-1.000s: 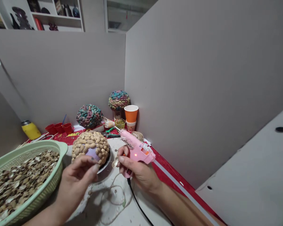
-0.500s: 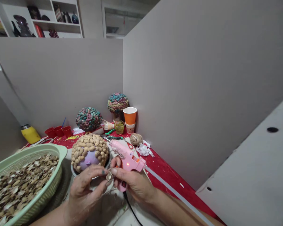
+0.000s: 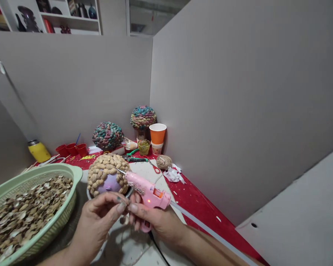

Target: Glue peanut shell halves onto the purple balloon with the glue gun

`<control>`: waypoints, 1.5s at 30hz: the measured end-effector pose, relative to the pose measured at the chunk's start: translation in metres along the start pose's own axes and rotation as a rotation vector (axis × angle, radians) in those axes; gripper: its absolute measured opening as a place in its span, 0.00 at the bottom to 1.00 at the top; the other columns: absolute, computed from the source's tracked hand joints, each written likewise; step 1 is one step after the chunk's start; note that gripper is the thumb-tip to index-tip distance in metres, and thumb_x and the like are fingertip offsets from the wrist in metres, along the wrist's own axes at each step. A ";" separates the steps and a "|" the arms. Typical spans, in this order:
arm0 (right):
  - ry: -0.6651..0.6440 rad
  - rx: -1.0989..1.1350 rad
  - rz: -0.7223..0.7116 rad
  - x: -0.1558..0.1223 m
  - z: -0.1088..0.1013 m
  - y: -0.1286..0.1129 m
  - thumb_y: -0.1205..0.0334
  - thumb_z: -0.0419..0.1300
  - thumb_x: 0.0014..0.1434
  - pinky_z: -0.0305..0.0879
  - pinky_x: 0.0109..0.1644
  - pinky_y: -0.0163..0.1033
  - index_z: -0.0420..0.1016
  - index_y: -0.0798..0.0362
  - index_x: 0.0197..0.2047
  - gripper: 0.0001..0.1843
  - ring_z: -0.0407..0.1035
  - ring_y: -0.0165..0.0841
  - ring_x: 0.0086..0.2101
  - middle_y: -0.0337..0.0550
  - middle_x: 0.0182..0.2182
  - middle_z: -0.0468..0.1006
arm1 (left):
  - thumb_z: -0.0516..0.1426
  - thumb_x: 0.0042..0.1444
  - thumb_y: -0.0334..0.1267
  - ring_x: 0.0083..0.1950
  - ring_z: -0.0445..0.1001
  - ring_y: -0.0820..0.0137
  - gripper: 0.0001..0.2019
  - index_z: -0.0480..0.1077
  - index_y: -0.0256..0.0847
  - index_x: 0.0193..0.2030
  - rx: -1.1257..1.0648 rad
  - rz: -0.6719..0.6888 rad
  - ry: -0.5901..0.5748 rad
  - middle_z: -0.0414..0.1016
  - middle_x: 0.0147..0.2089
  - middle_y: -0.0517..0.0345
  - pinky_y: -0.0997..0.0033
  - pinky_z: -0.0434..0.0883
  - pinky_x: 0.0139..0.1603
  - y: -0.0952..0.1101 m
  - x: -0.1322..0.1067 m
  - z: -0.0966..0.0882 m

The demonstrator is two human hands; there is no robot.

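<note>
My right hand [image 3: 155, 218] is wrapped round a pink glue gun [image 3: 147, 190], whose small light glows orange. The gun's metal nozzle points left, in front of a ball [image 3: 108, 168] partly covered with peanut shells. A lilac patch [image 3: 109, 183] of that ball shows bare, and the ball rests in a bowl. My left hand [image 3: 102, 218] is closed in a pinch, its fingertips meeting my right thumb on a bit of peanut shell that the fingers mostly hide. Just below the fingertips shows another shell piece [image 3: 124, 220].
A green basket [image 3: 77, 173] of peanut shells stands at left. Behind are two coloured shell-covered balls [image 3: 108, 136], red cups [image 3: 71, 149], an orange cup [image 3: 157, 135], pliers [image 3: 137, 159], twine [image 3: 164, 162] and crumpled paper [image 3: 174, 175]. A grey panel [image 3: 224, 111] rises at right.
The view has shifted slightly. The hands stay together in front of the ball; the shell between the fingertips is now more hidden, and a shell piece shows lower down.
</note>
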State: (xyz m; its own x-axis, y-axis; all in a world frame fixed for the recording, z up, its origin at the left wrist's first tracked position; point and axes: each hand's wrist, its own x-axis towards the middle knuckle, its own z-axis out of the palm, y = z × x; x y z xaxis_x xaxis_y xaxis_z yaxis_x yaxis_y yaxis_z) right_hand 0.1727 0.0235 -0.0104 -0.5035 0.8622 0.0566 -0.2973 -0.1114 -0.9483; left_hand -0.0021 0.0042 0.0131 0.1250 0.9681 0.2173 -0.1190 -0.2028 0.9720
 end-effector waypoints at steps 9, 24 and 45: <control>0.091 0.062 -0.029 -0.001 -0.007 -0.004 0.43 0.69 0.53 0.57 0.24 0.27 0.71 0.55 0.30 0.23 0.67 0.24 0.23 0.38 0.26 0.76 | 0.62 0.57 0.43 0.28 0.73 0.73 0.08 0.75 0.41 0.38 0.137 -0.100 0.034 0.75 0.26 0.63 0.76 0.71 0.31 -0.003 -0.006 -0.006; 0.077 -0.094 0.000 -0.005 -0.002 -0.011 0.46 0.68 0.54 0.59 0.28 0.31 0.68 0.53 0.30 0.20 0.65 0.27 0.25 0.36 0.24 0.71 | 0.56 0.56 0.30 0.40 0.73 0.66 0.05 0.73 0.41 0.36 0.935 -0.122 -0.697 0.75 0.39 0.53 0.72 0.67 0.40 -0.027 -0.032 -0.030; 0.099 -0.286 -0.096 -0.012 0.012 -0.007 0.49 0.66 0.57 0.60 0.31 0.34 0.70 0.54 0.31 0.17 0.59 0.29 0.27 0.37 0.26 0.66 | 0.70 0.45 0.42 0.26 0.64 0.79 0.17 0.70 0.37 0.33 -0.144 -0.326 -0.143 0.71 0.27 0.63 0.79 0.61 0.28 -0.007 -0.018 -0.006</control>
State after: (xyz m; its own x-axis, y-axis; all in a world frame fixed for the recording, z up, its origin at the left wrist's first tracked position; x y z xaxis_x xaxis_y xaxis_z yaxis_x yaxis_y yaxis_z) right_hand 0.1715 0.0078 -0.0011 -0.3990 0.9073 0.1327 -0.0923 0.1043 -0.9903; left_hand -0.0095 -0.0112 0.0022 0.3145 0.9458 -0.0807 -0.1860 0.1448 0.9718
